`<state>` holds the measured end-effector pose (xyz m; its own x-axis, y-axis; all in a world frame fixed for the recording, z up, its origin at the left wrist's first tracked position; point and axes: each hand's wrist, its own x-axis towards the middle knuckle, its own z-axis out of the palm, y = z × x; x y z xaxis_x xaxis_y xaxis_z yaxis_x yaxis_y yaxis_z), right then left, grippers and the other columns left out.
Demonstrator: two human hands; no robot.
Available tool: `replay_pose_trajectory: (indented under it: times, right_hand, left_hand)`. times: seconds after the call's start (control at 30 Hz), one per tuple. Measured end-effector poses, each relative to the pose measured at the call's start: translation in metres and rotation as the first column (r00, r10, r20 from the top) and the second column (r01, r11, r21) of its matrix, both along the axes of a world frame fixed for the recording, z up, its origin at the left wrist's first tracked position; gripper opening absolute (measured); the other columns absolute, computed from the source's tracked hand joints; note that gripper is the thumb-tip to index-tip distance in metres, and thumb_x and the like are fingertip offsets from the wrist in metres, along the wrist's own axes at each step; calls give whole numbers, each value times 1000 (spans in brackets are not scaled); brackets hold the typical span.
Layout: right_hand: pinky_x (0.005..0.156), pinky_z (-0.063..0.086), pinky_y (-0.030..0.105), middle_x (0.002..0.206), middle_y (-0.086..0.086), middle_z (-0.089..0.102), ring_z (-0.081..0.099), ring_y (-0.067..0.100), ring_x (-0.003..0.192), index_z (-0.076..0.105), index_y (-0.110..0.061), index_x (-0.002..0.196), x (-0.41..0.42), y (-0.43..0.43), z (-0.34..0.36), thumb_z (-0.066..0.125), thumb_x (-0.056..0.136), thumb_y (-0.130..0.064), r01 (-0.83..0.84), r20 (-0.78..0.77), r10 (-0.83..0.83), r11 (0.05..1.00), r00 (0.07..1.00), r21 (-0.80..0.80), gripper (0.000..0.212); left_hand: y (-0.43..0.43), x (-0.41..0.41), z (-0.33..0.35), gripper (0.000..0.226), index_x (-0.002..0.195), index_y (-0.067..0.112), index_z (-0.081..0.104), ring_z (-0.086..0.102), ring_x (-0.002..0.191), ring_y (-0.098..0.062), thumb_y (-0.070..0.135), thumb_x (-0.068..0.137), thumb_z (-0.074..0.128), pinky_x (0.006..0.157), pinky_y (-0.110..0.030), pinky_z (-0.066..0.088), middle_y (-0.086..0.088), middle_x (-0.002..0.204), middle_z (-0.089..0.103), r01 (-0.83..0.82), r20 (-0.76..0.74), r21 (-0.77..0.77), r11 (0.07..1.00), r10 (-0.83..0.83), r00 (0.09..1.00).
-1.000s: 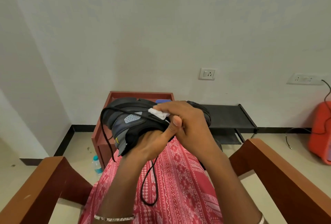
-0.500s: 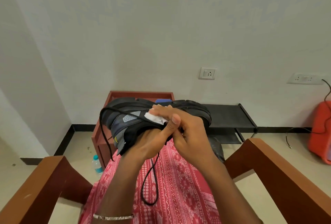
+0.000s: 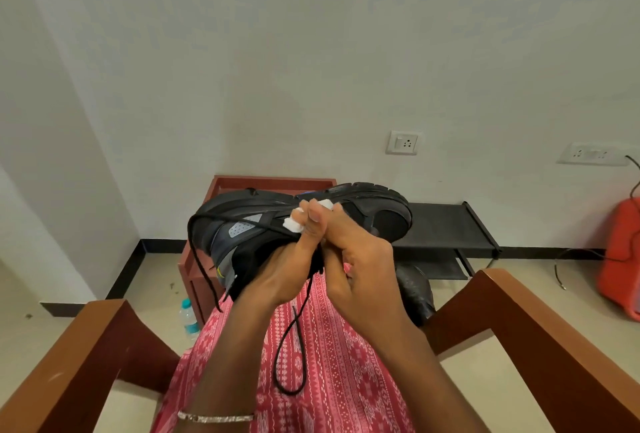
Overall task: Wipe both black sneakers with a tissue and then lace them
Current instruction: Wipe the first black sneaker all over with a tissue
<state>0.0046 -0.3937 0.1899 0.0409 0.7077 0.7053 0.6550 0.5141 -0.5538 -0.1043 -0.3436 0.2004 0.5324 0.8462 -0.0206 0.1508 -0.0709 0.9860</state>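
The left hand (image 3: 277, 276) is gripping the black sneaker (image 3: 381, 218) from below at its opening, holding it on its side above the lap with the sole edge uppermost. The right hand (image 3: 363, 259), touching the left, is pressing the pinched white tissue (image 3: 291, 224) against the sneaker's side. A loose lace (image 3: 287, 356) is hanging over the red patterned cloth (image 3: 339, 380); a second sneaker (image 3: 414, 290) is lying on the floor beyond the right forearm.
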Motion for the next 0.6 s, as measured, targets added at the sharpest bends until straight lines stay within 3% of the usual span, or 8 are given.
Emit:
replay_pose_trajectory:
  times: [0.1,0.2,0.3,0.43,0.5,0.6]
  right_hand:
    - [116,36,49,131,1,66,56,10,130,65,-17,129,20,8,-4,58,88,9,188,121,-195,980,973,62,48]
    - [116,37,51,135,3,63,48,8,134,67,-11,128,35,11,-10,57,88,8,335,127,-338,941,933,48,45]
    - [116,37,46,137,0,61,50,8,135,65,-15,130,21,4,-12,56,90,6,191,20,-191,982,981,7,46]
    - [115,39,48,138,-2,61,51,10,135,61,-21,134,-7,-8,-12,56,94,3,21,-38,-21,1000,999,5,47]
    - [117,35,47,138,-2,61,51,12,135,63,-19,133,-3,-3,-12,57,92,6,35,2,-35,999,999,3,48]
    - [120,29,50,139,0,60,48,12,137,64,-15,132,13,12,-12,60,89,7,204,89,-206,978,974,33,48]
  left_hand:
    - [5,0,-5,88,112,68,58,49,136,-14,109,47,17,119,-46,32,6,145,55,33,80,2,999,-33,996]
    - [10,1,-9,112,129,49,61,51,133,-13,109,46,15,119,-48,30,6,140,60,-8,94,-30,1000,11,995]
    - [13,0,-9,115,127,46,63,55,130,-21,109,47,11,117,-53,33,0,135,64,0,72,-33,999,2,997]
    - [14,-6,-8,129,137,34,59,48,137,-14,110,42,15,120,-49,30,1,144,57,-44,117,-68,997,52,992]
    - [14,-6,-8,127,137,36,59,50,136,-15,110,42,17,119,-49,32,0,143,58,-30,145,-78,997,41,989]
    - [10,-3,-2,113,129,49,62,61,124,-17,109,43,19,109,-39,42,4,131,67,46,195,-40,998,-37,980]
